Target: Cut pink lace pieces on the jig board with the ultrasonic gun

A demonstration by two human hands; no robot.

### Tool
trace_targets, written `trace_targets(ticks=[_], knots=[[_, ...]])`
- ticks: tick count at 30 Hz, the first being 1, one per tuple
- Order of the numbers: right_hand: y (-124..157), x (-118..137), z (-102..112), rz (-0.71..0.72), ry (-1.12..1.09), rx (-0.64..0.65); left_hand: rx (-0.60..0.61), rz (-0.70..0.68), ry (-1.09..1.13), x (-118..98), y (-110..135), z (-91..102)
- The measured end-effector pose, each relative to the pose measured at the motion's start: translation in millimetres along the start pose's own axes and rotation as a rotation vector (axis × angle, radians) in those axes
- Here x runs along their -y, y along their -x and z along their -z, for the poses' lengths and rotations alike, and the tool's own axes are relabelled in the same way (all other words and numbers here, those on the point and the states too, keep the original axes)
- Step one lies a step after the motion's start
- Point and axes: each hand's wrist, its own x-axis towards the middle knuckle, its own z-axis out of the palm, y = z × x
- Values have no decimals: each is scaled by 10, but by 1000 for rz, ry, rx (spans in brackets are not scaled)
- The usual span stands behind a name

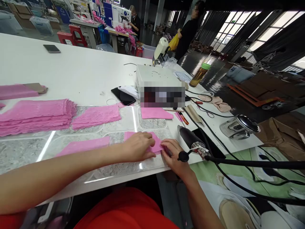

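A small pink fabric piece [156, 142] lies near the table's front edge, between my two hands. My left hand [138, 147] rests on its left part, fingers curled down onto the cloth and thumb at the near edge. At the right end, my right hand [175, 157] pinches the fabric's edge between thumb and fingers. Another pink strip [82, 145] lies flat beneath my left forearm. Behind it are a low stack of pink lace pieces [97, 116] and a taller pink fabric stack [38, 114]. One more pink piece [157, 113] extends from the box's front.
A pale metal box [157, 76] stands ahead, with a black phone [122, 96] beside it. Right of my hand are a black-handled tool [190, 136] with cables, an orange cutter [183, 118] and a glass jar [235, 127]. Two people are farther back.
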Motion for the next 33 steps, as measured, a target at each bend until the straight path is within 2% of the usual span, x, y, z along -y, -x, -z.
trace_targets(ticks=[3, 6, 16, 28, 33], knots=[[5, -20, -19, -6, -1, -29, 11, 33, 3, -130, -219, -109], [7, -40, -36, -1, -7, -57, 8, 51, 25, -157, -317, -177], [-29, 8, -2, -61, -62, -43, 18, 103, 199, -12, -343, -144], [-3, -49, -50, -30, -88, -79, 16, 210, 361, 50, -398, -214], [8, -33, -30, -65, -98, -69, 21, 222, 452, 60, -380, -196]])
